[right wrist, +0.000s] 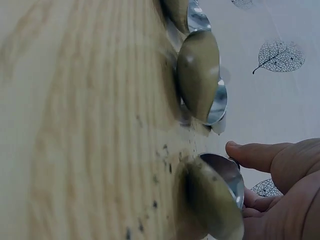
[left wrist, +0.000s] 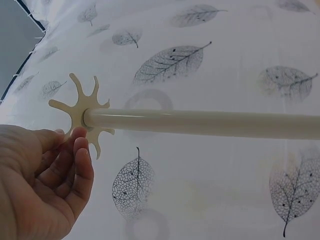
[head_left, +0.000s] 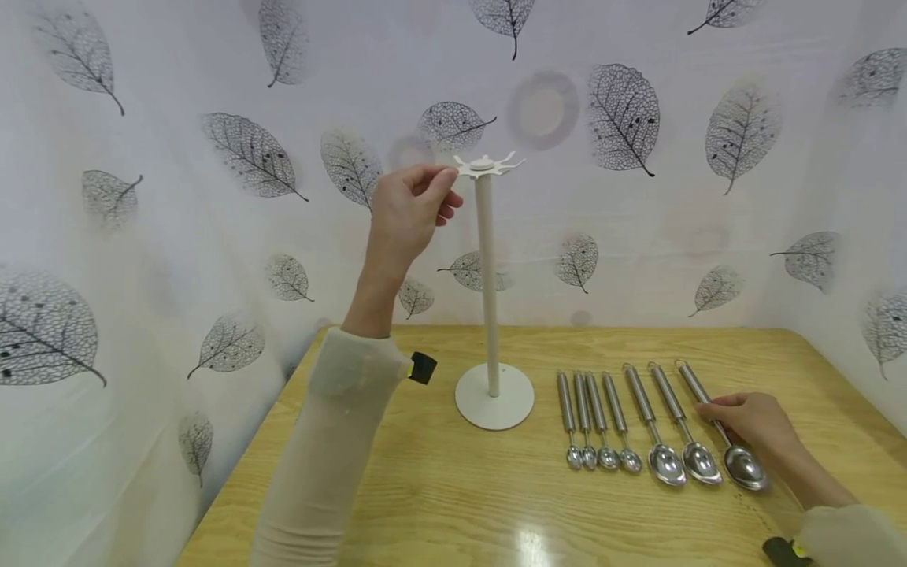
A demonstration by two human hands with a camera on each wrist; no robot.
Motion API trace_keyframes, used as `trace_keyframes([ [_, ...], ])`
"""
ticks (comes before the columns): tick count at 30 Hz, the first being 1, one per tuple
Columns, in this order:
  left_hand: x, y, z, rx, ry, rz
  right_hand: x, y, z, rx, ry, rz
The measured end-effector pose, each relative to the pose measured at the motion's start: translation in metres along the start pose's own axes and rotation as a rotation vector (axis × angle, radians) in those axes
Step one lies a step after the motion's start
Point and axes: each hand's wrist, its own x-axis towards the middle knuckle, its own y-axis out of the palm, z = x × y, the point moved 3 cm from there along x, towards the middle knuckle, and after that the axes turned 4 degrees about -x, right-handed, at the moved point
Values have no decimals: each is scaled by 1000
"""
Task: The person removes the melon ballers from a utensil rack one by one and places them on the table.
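A cream utensil stand rises from its round base, with a ring of curved hooks at the top. My left hand pinches one hook between thumb and fingers; the left wrist view shows the hand beside the hook plate. To the right of the base lies a row of steel measuring spoons, small ones on the left and larger ones on the right. My right hand holds the rightmost large spoon by its handle, its bowl close to the table.
The wooden table meets a white leaf-print curtain at the back and sides. Dark specks mark the wood near the right hand.
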Motion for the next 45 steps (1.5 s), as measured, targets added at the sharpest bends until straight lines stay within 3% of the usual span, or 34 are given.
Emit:
trace_keyframes([
  [16,-2,0,-3,23,25,1,2,3,5,-163,-76,-20],
  [31,-5,-6,1,54,78,-67,-4,7,17,-245,-150,-3],
  [37,-13,-11,0,110,89,-69,-9,4,28,-249,-253,-39],
  [45,-30,-22,2,306,72,14,-21,-15,48,-257,-442,-192],
])
